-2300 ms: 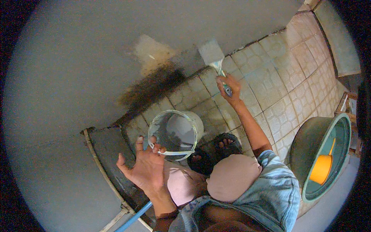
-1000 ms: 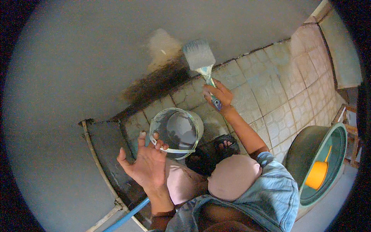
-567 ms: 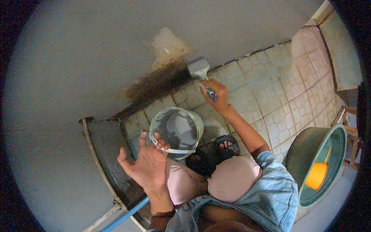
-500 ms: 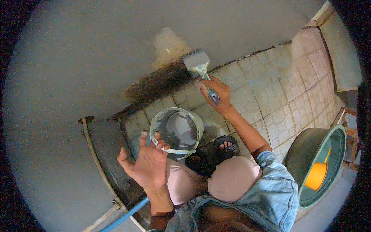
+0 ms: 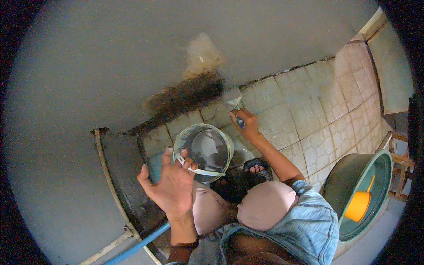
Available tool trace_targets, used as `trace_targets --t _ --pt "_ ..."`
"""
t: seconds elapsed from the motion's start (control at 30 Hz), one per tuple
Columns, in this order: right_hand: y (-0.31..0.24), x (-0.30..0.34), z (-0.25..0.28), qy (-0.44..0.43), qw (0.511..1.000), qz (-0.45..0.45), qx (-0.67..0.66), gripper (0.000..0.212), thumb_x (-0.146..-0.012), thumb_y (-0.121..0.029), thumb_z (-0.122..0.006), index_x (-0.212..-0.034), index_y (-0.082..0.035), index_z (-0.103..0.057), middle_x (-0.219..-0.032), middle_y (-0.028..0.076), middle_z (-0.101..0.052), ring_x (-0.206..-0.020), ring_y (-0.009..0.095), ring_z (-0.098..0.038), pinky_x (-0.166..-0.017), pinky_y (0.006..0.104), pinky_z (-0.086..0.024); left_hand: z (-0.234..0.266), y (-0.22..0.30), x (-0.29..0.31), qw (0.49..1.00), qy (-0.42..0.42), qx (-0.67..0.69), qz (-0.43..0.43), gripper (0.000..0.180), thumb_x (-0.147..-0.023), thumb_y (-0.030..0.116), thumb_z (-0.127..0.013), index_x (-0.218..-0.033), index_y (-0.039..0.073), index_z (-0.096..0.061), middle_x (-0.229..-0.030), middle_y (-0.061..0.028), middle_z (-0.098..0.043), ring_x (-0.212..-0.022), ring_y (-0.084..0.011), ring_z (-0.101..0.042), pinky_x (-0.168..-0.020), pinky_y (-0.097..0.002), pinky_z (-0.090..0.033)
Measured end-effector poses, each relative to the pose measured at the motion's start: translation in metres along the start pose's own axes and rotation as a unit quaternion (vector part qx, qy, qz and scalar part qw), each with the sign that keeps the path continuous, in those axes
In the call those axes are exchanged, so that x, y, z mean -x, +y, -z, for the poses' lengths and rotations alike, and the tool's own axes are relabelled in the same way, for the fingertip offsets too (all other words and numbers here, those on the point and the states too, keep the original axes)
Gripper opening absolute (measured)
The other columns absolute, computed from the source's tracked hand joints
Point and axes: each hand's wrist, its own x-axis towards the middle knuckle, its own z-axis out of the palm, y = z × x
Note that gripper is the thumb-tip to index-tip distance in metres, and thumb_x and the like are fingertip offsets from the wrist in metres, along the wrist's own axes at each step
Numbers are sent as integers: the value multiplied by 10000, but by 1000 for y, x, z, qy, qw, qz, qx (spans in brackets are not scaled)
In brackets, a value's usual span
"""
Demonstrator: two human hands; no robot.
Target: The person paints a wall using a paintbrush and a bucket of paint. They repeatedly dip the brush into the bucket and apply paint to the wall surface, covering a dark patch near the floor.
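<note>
So, the right hand (image 5: pixel 247 123) has its fingers wrapped round the handle of a wide paintbrush (image 5: pixel 233 100), bristle end pointing far, down where the grey wall (image 5: pixel 110 66) meets the tiled floor (image 5: pixel 304 115). Bristles are kinda blurry, can't tell if they're actually touching the wall. Just left of the brush there's a dark smeared patch (image 5: pixel 187 95), with a pale bare-looking spot (image 5: pixel 203 53) on the far side of it

Left hand (image 5: pixel 173 187) is palm up, thumb and index finger spread, the other fingers hooked on the white bucket handle (image 5: pixel 207 172). That bucket (image 5: pixel 231 152) is between the hands, nearer than the brush, grey stuff inside. Over on the right, a big green basin (image 5: pixel 346 181) has an orange scoop (image 5: pixel 358 205) in it, and a blue pipe (image 5: pixel 141 243) runs along the near left
</note>
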Motion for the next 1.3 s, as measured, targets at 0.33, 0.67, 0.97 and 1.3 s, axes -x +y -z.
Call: trace_targets --t 0.33,0.67,0.97,1.3 --pt "-130 -117 66 145 967 211 19 234 -733 -47 -769 -954 -75 -697 -876 142 -698 -719 246 -688 -588 312 -536 10 2 2 998 -8 55 12 644 -810 585 -552 -1153 40 -543 -1135 -244 -566 -961 -329 -531 -855 -428 -404" --pt "-55 -45 26 22 992 106 66 202 -747 -44 -752 -940 -63 -695 -876 135 -698 -718 273 -680 -606 343 -543 9 3 2 1000 -7 28 12 621 -826 597 -505 -1125 55 -547 -1044 -195 -606 -873 -300 -546 -825 -403 -414" --pt "-143 -125 62 91 980 176 29 161 -752 -42 -751 -903 -54 -698 -823 150 -686 -692 275 -671 -600 328 -528 4 4 2 1000 -10 -13 13 572 -841 585 -435 -1081 73 -523 -1016 -114 -528 -864 -230 -457 -827 -355 -358" --pt "-77 -70 23 51 984 153 76 220 -727 -29 -761 -929 -76 -687 -867 152 -678 -675 257 -676 -535 337 -523 -2 9 6 1000 5 -19 0 542 -856 560 -423 -1076 74 -518 -1015 -97 -515 -867 -217 -446 -832 -347 -349"
